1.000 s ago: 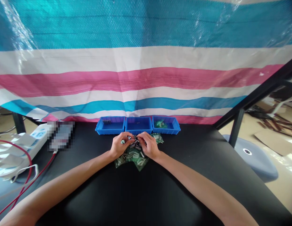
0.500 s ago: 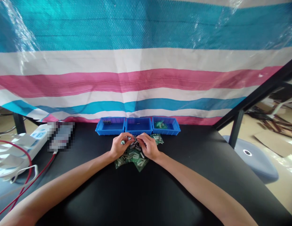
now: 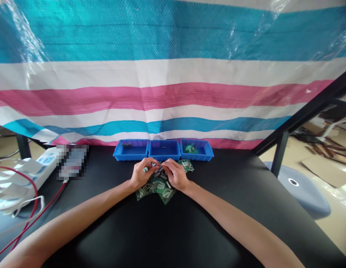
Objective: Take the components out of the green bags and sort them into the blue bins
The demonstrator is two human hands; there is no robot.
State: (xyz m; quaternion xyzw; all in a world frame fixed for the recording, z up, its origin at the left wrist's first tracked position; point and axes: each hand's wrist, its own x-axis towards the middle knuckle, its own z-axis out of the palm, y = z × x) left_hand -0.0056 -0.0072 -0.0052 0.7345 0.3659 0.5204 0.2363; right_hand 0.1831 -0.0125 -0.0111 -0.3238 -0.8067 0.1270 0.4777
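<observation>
Black table top (image 3: 162, 230) under both hands, with a tarp (image 3: 173, 96) in blue, white and pink stripes hanging beyond it. Out past the right hand, one black metal frame (image 3: 301, 119), one grey-blue stool seat (image 3: 298, 190) and a sheet of cardboard (image 3: 326, 169) on the floor. Out past the left hand, one white power strip (image 3: 46, 160), one pixelated object (image 3: 72, 162) and a red cable (image 3: 41, 201).

Just ahead of the hands, three blue plastic trays (image 3: 164, 158) in a row: a few dark cylinders (image 3: 126, 145) in the leftmost, one tiny piece (image 3: 163, 147) in the middle, a green cluster (image 3: 189, 148) in the rightmost.

Directly beneath both hands and touching them, one heap of small green-and-silver components (image 3: 159, 190). Left hand (image 3: 142, 173) narrow, fingertips pinched on a small pale part (image 3: 145, 169). Right hand (image 3: 175, 174) narrow, curled into the heap, any hold too small to tell.
</observation>
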